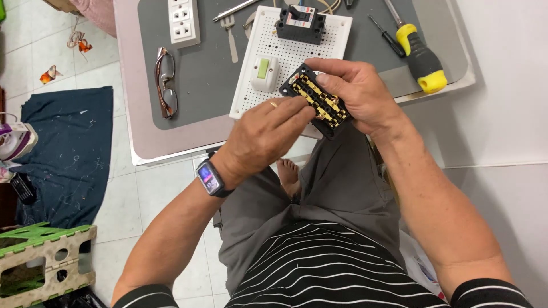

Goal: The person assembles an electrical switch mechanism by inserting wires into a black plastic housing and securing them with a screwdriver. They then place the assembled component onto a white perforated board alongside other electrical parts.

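Both hands hold one small black block with gold metal parts (319, 100). It is up in the air, just over the near edge of the table (142, 142), above the person's lap. The right hand (357, 88) wraps around the far side of the block, with its fingers closed on it. The left hand (268, 134) pinches the near side with its fingertips, and it wears a thin gold ring and a dark wrist watch (210, 178).

Behind the block lies a white board full of tiny holes (297, 57). A white switch with a green button (265, 73) sits on the board, near its left edge. A black box with a white and red label (299, 23) sits at its far edge; the label is too small to read. A screwdriver with a yellow and black handle (421, 60) lies near the right edge of the table. Brown glasses (166, 82) and a white socket strip (182, 21) lie near the left side; the picture cuts off the strip's top. A fork (229, 35) lies between the strip and the board.
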